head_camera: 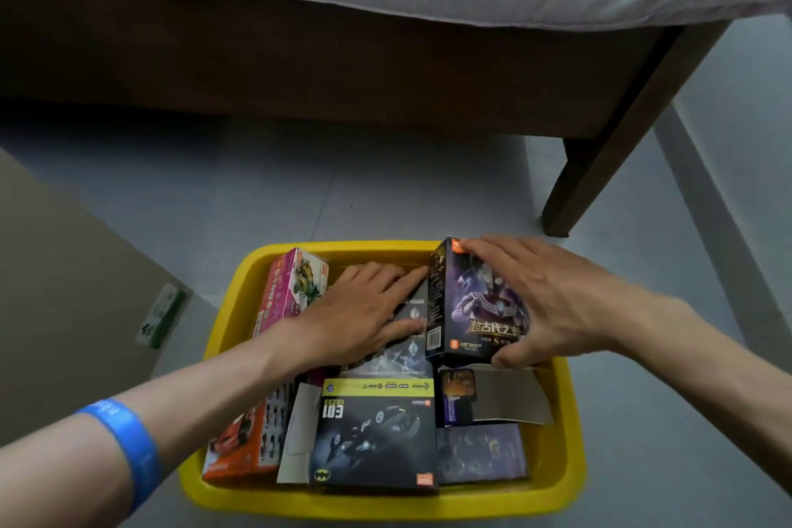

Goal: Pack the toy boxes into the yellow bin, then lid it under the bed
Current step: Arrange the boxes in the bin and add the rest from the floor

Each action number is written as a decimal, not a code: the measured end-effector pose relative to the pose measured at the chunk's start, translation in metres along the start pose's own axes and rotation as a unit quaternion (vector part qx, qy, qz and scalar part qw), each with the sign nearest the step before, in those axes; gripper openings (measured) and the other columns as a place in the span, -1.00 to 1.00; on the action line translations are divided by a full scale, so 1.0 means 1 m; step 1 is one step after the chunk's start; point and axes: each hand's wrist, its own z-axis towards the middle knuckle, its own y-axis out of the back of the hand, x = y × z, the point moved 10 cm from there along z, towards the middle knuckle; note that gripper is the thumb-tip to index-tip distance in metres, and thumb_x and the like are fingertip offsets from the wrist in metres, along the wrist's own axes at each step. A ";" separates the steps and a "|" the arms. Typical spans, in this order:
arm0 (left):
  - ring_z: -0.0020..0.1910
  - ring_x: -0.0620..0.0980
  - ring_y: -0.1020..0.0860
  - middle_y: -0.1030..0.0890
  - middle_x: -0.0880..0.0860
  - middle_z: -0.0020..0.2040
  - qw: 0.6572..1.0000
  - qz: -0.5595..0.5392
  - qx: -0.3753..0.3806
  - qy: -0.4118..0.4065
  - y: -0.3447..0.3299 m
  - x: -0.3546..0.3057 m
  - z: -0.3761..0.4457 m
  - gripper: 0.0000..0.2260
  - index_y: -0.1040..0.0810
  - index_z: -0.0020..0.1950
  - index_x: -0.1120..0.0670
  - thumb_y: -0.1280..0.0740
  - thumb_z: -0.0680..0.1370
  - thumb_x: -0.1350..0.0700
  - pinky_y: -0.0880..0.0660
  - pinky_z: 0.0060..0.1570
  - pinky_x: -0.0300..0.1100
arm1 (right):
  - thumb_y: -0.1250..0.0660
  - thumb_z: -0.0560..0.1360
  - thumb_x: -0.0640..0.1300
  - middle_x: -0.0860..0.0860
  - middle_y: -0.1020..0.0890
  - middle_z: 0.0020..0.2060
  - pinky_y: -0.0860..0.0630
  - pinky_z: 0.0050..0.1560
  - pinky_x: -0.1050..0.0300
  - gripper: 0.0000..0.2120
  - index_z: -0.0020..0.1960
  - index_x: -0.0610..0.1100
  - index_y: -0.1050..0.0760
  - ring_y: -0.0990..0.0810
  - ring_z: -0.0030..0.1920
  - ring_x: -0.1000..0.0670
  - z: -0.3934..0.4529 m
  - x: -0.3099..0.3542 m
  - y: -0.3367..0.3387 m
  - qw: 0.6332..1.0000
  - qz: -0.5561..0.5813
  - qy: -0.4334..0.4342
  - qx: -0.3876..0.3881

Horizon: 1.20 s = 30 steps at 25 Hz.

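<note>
In the yellow bin (570, 459), right hand (553, 296) grips purple box (480, 304).

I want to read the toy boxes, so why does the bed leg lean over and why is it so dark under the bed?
In the head view, the wide-angle lens bends the edges, so the bed leg leans; the space under the bed is in deep shadow; the purple box in the right hand is sharp enough to show print, but its small text stays soft.

Glossy yellow plastic bin (572, 433); dark wooden bed frame (608, 167)
</note>
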 end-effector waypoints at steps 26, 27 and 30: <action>0.56 -0.07 0.22 0.23 -0.07 0.61 0.989 -0.013 0.141 0.028 -0.007 0.010 -0.035 0.00 0.29 0.58 -0.11 -0.06 0.36 -0.59 0.36 0.44 -0.08 | 0.29 0.47 0.55 0.15 0.32 0.58 0.45 0.49 -0.05 -0.22 0.54 0.23 0.43 0.46 0.54 0.05 0.019 0.029 -0.062 0.998 -0.019 -0.009 -0.065; 0.56 -0.07 0.23 0.23 -0.06 0.61 0.991 -0.018 0.133 0.026 -0.002 0.006 -0.037 -0.07 0.23 0.60 -0.10 -0.06 0.42 -0.54 0.32 0.47 -0.07 | 0.34 0.44 0.56 0.16 0.34 0.56 0.46 0.49 -0.04 -0.23 0.52 0.23 0.44 0.46 0.53 0.05 0.025 0.028 -0.062 0.998 -0.023 -0.016 -0.054; 0.56 -0.05 -0.04 -0.09 -0.02 0.61 0.996 -0.041 -0.068 0.040 0.060 0.009 -0.044 -0.34 -0.17 0.56 -0.11 -0.03 0.55 -0.41 -0.03 0.54 0.08 | 0.39 0.37 0.60 0.18 0.33 0.55 0.47 0.48 0.00 -0.22 0.48 0.29 0.44 0.45 0.52 0.09 0.036 0.020 -0.051 0.998 -0.012 -0.022 -0.051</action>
